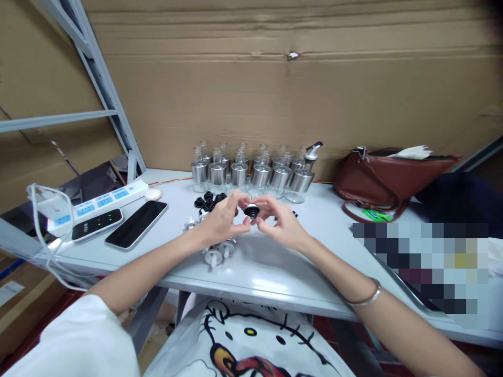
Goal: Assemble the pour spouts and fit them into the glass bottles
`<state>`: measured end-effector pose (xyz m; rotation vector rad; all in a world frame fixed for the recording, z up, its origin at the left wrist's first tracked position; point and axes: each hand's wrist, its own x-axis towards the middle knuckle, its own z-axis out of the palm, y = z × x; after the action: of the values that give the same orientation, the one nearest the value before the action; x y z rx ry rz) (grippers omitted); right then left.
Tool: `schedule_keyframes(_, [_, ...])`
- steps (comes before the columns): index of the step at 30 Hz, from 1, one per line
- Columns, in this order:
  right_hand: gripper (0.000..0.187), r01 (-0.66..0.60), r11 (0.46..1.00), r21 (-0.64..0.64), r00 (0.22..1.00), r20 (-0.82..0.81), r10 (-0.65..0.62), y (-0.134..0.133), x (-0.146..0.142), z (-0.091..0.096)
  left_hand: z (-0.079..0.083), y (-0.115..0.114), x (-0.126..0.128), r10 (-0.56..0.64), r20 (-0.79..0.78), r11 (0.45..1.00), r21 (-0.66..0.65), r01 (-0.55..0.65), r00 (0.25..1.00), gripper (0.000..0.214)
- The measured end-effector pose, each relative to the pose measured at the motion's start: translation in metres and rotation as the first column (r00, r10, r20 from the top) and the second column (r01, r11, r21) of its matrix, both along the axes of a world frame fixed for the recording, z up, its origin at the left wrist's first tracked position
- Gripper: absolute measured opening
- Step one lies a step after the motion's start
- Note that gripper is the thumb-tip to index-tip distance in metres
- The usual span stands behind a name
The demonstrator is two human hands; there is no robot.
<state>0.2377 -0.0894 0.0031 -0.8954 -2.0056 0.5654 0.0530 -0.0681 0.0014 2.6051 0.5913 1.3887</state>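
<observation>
Between the fingertips of both hands is a small bottle pourer part (251, 210), with a silvery disc on top and a black stopper below. My left hand (226, 215) pinches it from the left side. From the right, my right hand (281, 222) has its fingers closed on the same part. Several black stopper pieces (208, 200) lie loose just beyond my left hand. Silvery, disc-shaped pieces (214, 256) rest on the table beneath my left wrist. A few small dark bits lie partly hidden behind my right hand.
Glass bottles with metal sleeves (239, 174) stand in rows at the back, one topped with a pourer (312, 153). To the left are a power strip (98, 205), a phone (137, 225) and a small black device (97, 225). A brown bag (389, 175) sits right, behind a blurred area.
</observation>
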Motion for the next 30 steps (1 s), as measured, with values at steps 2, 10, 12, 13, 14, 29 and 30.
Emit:
schedule_keyframes(2, [0.036, -0.014, 0.997, 0.077, 1.000, 0.003, 0.014, 0.0021, 0.0009, 0.0000, 0.0000, 0.0023, -0.0012, 0.036, 0.006, 0.998, 0.048, -0.037, 0.999, 0.035])
schedule_keyframes(10, [0.028, 0.059, 0.958, 0.282, 0.996, -0.076, -0.039, 0.0022, -0.0002, 0.0029, 0.0044, 0.0036, -0.0033, 0.016, 0.021, 0.985, 0.171, -0.019, 1.000, 0.034])
schedule_keyframes(12, [0.026, 0.070, 0.963, 0.259, 0.993, -0.111, -0.042, 0.0026, 0.0000, 0.0023, 0.0049, 0.0024, -0.0029, 0.018, 0.022, 0.990, 0.143, -0.021, 1.000, 0.037])
schedule_keyframes(13, [0.025, 0.080, 0.965, 0.249, 0.990, -0.130, -0.048, 0.0028, 0.0002, 0.0020, 0.0051, 0.0020, -0.0027, 0.022, 0.019, 0.992, 0.126, -0.025, 1.000, 0.038])
schedule_keyframes(14, [0.023, 0.090, 0.967, 0.239, 0.988, -0.147, -0.056, 0.0031, 0.0004, 0.0017, 0.0052, 0.0017, -0.0025, 0.025, 0.016, 0.994, 0.109, -0.027, 1.000, 0.038])
schedule_keyframes(29, [0.022, 0.130, 0.964, 0.230, 0.986, -0.133, -0.101, 0.0010, 0.0019, 0.0019, 0.0062, 0.0032, -0.0037, 0.000, -0.039, 1.000, 0.017, 0.001, 0.999, 0.032])
schedule_keyframes(30, [0.022, 0.130, 0.963, 0.238, 0.987, -0.125, -0.103, 0.0003, 0.0015, 0.0023, 0.0064, 0.0034, -0.0039, 0.002, -0.039, 1.000, 0.023, -0.001, 0.999, 0.032])
